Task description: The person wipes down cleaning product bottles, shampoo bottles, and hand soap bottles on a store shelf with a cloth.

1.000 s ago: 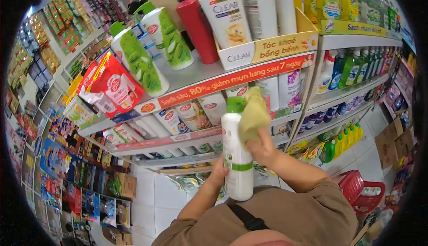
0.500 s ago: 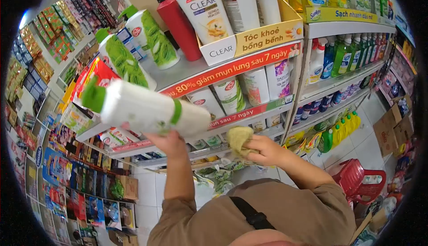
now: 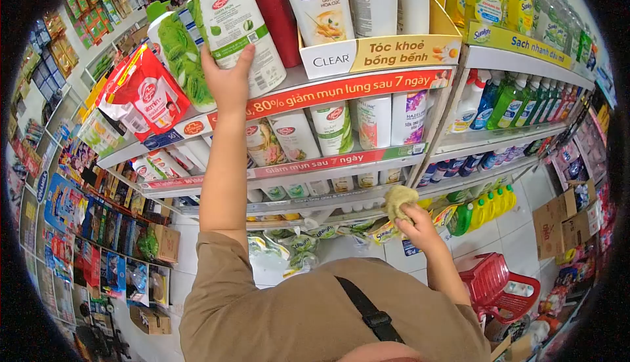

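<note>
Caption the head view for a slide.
Left hand grips a white bottle on the top shelf; right hand holds a yellow cloth lower down.

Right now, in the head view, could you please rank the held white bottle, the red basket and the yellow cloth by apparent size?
1. White bottle in the left hand, largest.
2. Red basket, though farther off on the floor, so true size is unsure.
3. Yellow cloth in the right hand, smallest.
</note>
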Demonstrator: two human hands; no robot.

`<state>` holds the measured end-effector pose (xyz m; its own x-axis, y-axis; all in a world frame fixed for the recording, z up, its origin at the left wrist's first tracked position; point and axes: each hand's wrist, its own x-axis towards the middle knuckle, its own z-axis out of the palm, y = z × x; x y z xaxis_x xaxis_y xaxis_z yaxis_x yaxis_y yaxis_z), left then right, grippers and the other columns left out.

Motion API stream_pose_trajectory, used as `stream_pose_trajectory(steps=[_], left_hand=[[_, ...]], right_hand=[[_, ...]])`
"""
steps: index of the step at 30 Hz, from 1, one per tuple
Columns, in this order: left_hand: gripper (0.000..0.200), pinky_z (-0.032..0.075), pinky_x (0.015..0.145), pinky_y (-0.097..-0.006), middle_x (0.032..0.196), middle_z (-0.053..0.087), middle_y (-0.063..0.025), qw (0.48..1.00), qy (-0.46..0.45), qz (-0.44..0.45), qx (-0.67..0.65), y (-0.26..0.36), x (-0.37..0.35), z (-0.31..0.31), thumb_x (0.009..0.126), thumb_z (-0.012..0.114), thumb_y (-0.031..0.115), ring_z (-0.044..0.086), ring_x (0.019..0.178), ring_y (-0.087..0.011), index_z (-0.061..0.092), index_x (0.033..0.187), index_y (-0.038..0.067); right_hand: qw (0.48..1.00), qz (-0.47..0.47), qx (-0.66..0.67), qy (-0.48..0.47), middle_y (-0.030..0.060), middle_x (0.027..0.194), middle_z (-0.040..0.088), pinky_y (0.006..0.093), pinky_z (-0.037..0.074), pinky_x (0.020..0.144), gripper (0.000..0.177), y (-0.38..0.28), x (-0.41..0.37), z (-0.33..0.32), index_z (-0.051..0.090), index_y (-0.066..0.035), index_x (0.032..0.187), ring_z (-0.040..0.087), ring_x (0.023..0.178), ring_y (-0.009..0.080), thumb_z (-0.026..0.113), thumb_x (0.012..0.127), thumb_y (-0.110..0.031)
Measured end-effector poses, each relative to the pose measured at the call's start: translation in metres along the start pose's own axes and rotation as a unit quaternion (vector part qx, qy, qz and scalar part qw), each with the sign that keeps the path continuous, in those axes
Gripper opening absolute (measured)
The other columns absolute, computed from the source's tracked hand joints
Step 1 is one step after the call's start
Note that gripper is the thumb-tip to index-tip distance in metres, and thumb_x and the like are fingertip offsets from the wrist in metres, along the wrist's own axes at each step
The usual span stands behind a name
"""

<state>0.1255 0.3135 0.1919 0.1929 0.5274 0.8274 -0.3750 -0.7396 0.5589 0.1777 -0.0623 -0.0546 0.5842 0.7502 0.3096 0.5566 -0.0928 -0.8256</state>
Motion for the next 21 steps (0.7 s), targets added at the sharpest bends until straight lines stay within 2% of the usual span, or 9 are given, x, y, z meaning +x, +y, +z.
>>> stream_pose_trajectory(steps=[3, 6, 9, 10, 13, 14, 17, 18, 21], left_hand=[[0.075, 0.036, 0.093, -0.0343, 0.12, 0.045, -0.0201, 1.0, 0.002, 0.01, 0.023, 0.004, -0.003, 0.004, 0.07, 0.076, 0.02, 0.046, 0.108, -0.0245, 0.032, 0.125, -0.007], [0.072, 0.03, 0.098, -0.04, 0.126, 0.034, -0.0243, 0.956, 0.092, 0.126, 0.247, -0.002, -0.014, 0.006, 0.074, 0.072, 0.022, 0.038, 0.116, -0.0306, 0.031, 0.126, -0.006], [0.07, 0.025, 0.101, -0.0444, 0.128, 0.026, -0.0261, 0.939, 0.094, 0.223, 0.244, -0.005, -0.026, 0.008, 0.076, 0.069, 0.021, 0.031, 0.119, -0.0367, 0.03, 0.128, -0.004], [0.066, 0.023, 0.102, -0.0467, 0.129, 0.028, -0.0263, 0.926, 0.086, 0.269, 0.251, -0.005, -0.031, 0.008, 0.077, 0.066, 0.022, 0.03, 0.12, -0.04, 0.032, 0.128, -0.002], [0.062, 0.02, 0.103, -0.0497, 0.13, 0.029, -0.0265, 0.905, -0.001, 0.293, 0.31, -0.01, -0.046, 0.012, 0.077, 0.063, 0.028, 0.026, 0.123, -0.0422, 0.037, 0.126, 0.0], [0.06, 0.015, 0.104, -0.0521, 0.136, 0.024, -0.028, 0.902, -0.009, 0.293, 0.317, -0.015, -0.045, 0.012, 0.079, 0.059, 0.032, 0.019, 0.128, -0.0446, 0.039, 0.128, 0.002], [0.063, 0.011, 0.105, -0.0524, 0.14, 0.015, -0.0308, 0.884, -0.042, 0.294, 0.361, -0.012, -0.043, 0.01, 0.082, 0.056, 0.033, 0.014, 0.13, -0.0459, 0.035, 0.133, 0.004], [0.064, 0.008, 0.106, -0.0523, 0.141, 0.009, -0.0325, 0.884, -0.054, 0.289, 0.364, -0.016, -0.041, 0.007, 0.084, 0.053, 0.034, 0.01, 0.131, -0.0456, 0.03, 0.136, 0.004], [0.063, 0.008, 0.106, -0.0514, 0.141, 0.009, -0.0335, 0.906, -0.065, 0.288, 0.303, -0.021, -0.034, 0.002, 0.085, 0.052, 0.032, 0.01, 0.131, -0.0456, 0.028, 0.137, 0.004]], right_hand=[[1.0, 0.008, -0.001, 0.025, 0.0222, 0.101, 0.058, 0.0381, 0.043, 0.082, 0.04, 0.011, -0.003, 0.0, 0.056, 0.006, 0.106, 0.055, 0.095, 0.0352, 0.06, 0.078, -0.023], [1.0, 0.015, 0.007, 0.023, 0.0223, 0.101, 0.058, 0.038, 0.043, 0.082, 0.04, 0.016, -0.003, 0.009, 0.056, 0.006, 0.106, 0.055, 0.095, 0.0352, 0.06, 0.079, -0.023], [1.0, 0.014, 0.012, -0.009, 0.022, 0.101, 0.058, 0.0375, 0.043, 0.083, 0.039, 0.014, 0.001, 0.013, 0.055, 0.005, 0.108, 0.055, 0.095, 0.0349, 0.059, 0.08, -0.023], [1.0, 0.01, 0.006, -0.014, 0.0218, 0.101, 0.057, 0.0373, 0.043, 0.083, 0.039, 0.013, 0.003, 0.014, 0.055, 0.005, 0.108, 0.055, 0.095, 0.0347, 0.058, 0.081, -0.023], [1.0, 0.012, -0.001, -0.024, 0.0212, 0.101, 0.057, 0.0363, 0.042, 0.083, 0.04, 0.013, 0.006, 0.014, 0.054, 0.004, 0.11, 0.054, 0.096, 0.0339, 0.058, 0.081, -0.024], [1.0, 0.015, -0.003, -0.027, 0.0213, 0.101, 0.057, 0.0363, 0.042, 0.083, 0.04, 0.013, 0.008, 0.013, 0.054, 0.004, 0.11, 0.054, 0.097, 0.0339, 0.058, 0.081, -0.024], [0.999, 0.017, 0.0, -0.03, 0.0219, 0.103, 0.057, 0.0366, 0.042, 0.084, 0.04, 0.02, 0.005, 0.013, 0.054, 0.005, 0.11, 0.054, 0.098, 0.0343, 0.059, 0.081, -0.022], [0.999, 0.016, 0.001, -0.03, 0.0222, 0.103, 0.057, 0.0367, 0.042, 0.085, 0.04, 0.023, 0.004, 0.013, 0.054, 0.005, 0.11, 0.054, 0.098, 0.0345, 0.059, 0.081, -0.022], [0.999, 0.042, -0.002, -0.031, 0.0231, 0.106, 0.057, 0.0366, 0.041, 0.087, 0.039, 0.027, 0.002, 0.013, 0.054, 0.005, 0.109, 0.053, 0.101, 0.0351, 0.06, 0.08, -0.02]])
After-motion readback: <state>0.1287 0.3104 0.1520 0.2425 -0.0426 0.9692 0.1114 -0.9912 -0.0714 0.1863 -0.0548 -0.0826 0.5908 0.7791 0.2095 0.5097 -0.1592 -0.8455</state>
